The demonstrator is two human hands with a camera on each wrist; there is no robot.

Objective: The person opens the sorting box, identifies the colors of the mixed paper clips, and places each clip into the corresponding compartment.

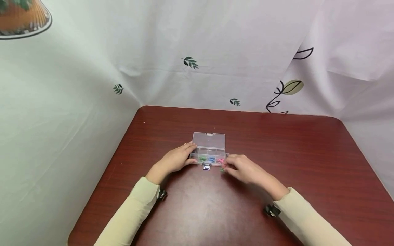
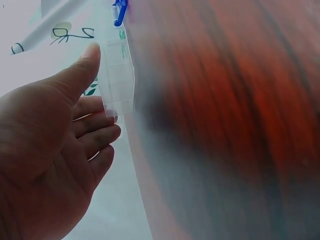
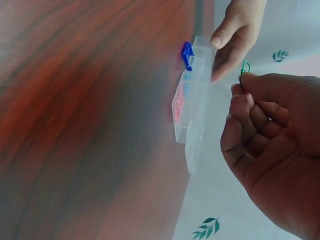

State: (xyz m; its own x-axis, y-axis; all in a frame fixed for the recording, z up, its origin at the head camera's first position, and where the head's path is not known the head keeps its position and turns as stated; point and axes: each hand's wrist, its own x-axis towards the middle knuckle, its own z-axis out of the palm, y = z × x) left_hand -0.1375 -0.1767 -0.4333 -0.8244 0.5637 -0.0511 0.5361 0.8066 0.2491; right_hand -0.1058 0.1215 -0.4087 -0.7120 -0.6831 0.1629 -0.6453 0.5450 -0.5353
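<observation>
A small clear compartment box (image 1: 209, 140) lies open on the red-brown table (image 1: 277, 153), its lid tipped back. Its front row holds green (image 1: 202, 159), blue (image 1: 211, 159) and pink paper clips (image 1: 219, 160). A blue latch (image 3: 186, 54) sticks out at the front edge. My left hand (image 1: 184, 155) holds the box's left end, thumb at the front and fingers behind it; the left wrist view shows the thumb (image 2: 82, 65) against the box wall (image 2: 117, 75). Beside the box's right end (image 3: 192, 115), my right hand (image 1: 227, 167) pinches a green paper clip (image 3: 244, 67) between thumb and forefinger.
White cloth printed with leaves (image 1: 191, 62) hangs around the table on the left, back and right. The table's rounded corners and far edge (image 1: 234, 111) meet this cloth. Both arms wear pale yellow sleeves (image 1: 132, 208).
</observation>
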